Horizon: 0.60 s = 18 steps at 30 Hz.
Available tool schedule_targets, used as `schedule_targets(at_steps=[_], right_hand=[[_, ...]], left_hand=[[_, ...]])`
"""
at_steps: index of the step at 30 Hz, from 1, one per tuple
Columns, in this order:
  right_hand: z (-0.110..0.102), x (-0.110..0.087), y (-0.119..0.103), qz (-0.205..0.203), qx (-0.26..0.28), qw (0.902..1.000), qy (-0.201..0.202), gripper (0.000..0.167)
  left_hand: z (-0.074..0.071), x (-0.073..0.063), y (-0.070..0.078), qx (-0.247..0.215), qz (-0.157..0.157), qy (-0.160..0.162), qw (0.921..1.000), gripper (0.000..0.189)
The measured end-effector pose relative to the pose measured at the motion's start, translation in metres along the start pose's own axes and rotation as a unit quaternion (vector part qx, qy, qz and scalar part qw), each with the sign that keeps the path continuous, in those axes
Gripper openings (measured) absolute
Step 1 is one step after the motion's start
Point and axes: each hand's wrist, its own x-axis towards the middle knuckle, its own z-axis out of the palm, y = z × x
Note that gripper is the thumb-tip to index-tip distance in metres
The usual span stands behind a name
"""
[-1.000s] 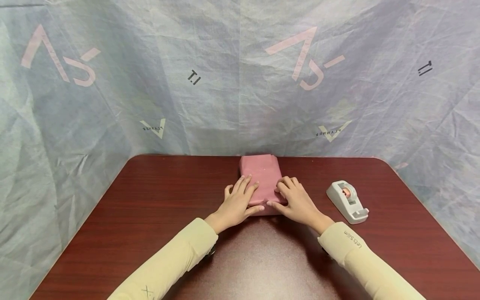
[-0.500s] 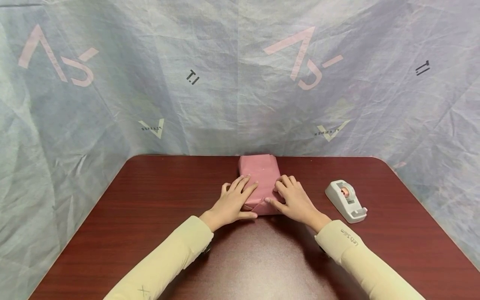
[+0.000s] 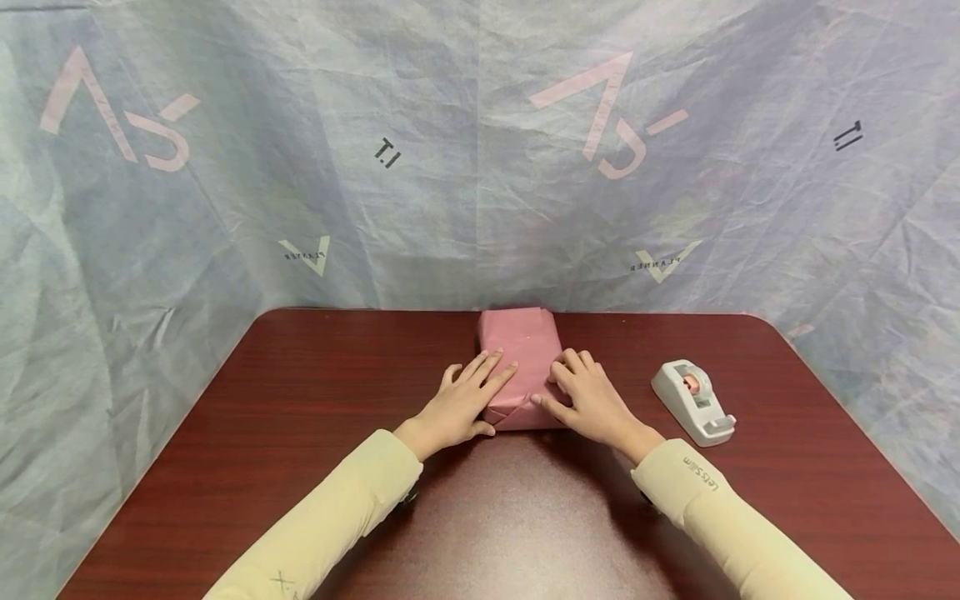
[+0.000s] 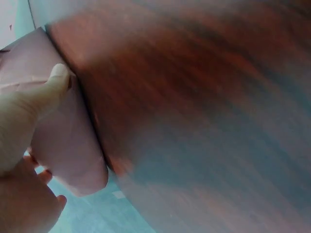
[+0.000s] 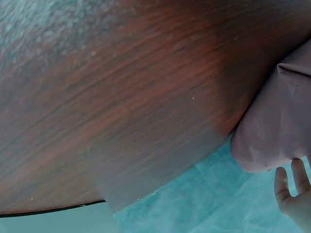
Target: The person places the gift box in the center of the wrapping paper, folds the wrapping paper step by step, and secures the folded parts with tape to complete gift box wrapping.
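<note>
A box wrapped in pink paper (image 3: 522,346) lies at the middle of the table's far side. A diagonal fold crosses its near end. My left hand (image 3: 455,406) rests on its left part, fingers spread straight across the top and thumb at the near left corner. In the left wrist view that thumb (image 4: 59,73) presses the paper. My right hand (image 3: 595,402) holds the right side, with curled fingers along the edge and the thumb on the fold at the near top edge. In the right wrist view, fingertips (image 5: 297,170) show beside the pink wrapping (image 5: 277,121).
A white tape dispenser (image 3: 693,402) stands on the table to the right of my right hand. The dark red wooden table (image 3: 337,367) has rounded far corners. Behind and beside it hangs a grey-blue printed cloth (image 3: 450,217).
My left thumb has slid left along the box's near end to its corner, uncovering the diagonal fold. The right hand stays nearly in place, and the tape dispenser has not moved.
</note>
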Motion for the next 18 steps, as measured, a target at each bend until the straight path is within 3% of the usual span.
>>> schedule_targets(at_steps=[3,6,11,14,18], right_hand=[[-0.001,0.0,-0.001,0.002,0.0,1.0,-0.004,0.031],[-0.002,0.001,-0.001,0.002,-0.001,1.0,-0.005,0.031],[-0.002,0.001,-0.001,0.006,0.002,1.0,-0.004,0.031],[-0.002,0.0,-0.001,0.007,0.002,1.0,-0.005,0.031],[-0.001,0.0,0.0,0.006,0.001,1.0,-0.005,0.031]], left_hand=[[-0.001,-0.004,-0.001,-0.019,-0.02,0.009,0.9996,0.101],[-0.001,-0.009,0.001,-0.055,-0.07,0.032,0.9955,0.097],[0.003,-0.015,0.005,-0.09,-0.145,0.043,0.9844,0.051],[0.005,-0.016,0.007,-0.098,-0.152,0.026,0.9832,0.028],[0.007,-0.016,0.011,-0.105,-0.156,0.023,0.9818,0.022]])
